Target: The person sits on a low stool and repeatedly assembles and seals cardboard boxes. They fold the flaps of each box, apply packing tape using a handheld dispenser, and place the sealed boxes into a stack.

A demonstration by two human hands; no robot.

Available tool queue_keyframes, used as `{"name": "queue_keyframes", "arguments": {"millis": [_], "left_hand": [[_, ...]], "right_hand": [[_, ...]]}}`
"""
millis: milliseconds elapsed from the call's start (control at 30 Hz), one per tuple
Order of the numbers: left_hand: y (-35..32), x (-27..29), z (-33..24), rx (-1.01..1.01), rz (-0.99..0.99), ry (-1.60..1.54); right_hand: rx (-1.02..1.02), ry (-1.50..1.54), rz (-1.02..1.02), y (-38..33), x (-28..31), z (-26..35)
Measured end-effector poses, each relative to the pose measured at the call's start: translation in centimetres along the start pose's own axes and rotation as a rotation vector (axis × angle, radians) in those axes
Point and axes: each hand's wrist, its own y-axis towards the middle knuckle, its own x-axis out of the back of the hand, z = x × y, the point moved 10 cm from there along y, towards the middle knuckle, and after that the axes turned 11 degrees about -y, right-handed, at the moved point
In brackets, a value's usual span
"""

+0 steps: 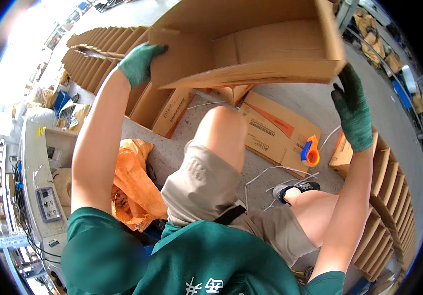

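Up in front of me is an open cardboard box (pixel 270 51), tilted so that its bare inside faces me. My left hand (pixel 140 65), in a green glove, grips the box's left wall with the fingers closed over its edge. At the lower right corner, my right hand (pixel 354 110) in a darker-looking green glove holds the box; part of its fingers is hidden behind the corner. Below the box, a flat folded carton (pixel 270 129) lies on the floor. On it rests an orange and blue tape dispenser (pixel 311 151).
Rows of open cardboard boxes stand at the left (pixel 105 39) and at the right (pixel 393 191). White strapping (pixel 265 172) lies loose by my foot. An orange sack (pixel 135 182) sits beside my leg, near a grey machine cabinet (pixel 32 167) with a control panel.
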Motion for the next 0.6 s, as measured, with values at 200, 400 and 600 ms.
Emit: {"name": "queue_keyframes", "arguments": {"millis": [200, 400, 600], "left_hand": [[-5.3, 13.5, 17.2, 0.259, -0.150, -0.311], [-9.7, 20.6, 37.7, 0.584, -0.431, -0.524], [-6.7, 19.2, 45.9, 0.635, -0.699, -0.580]], "right_hand": [[-0.073, -0.092, 0.082, -1.9, 0.4, -5.1], [-0.335, -0.044, 0.108, -5.7, 3.5, -11.7], [-0.436, -0.043, 0.130, -7.8, 3.3, -13.0]]}}
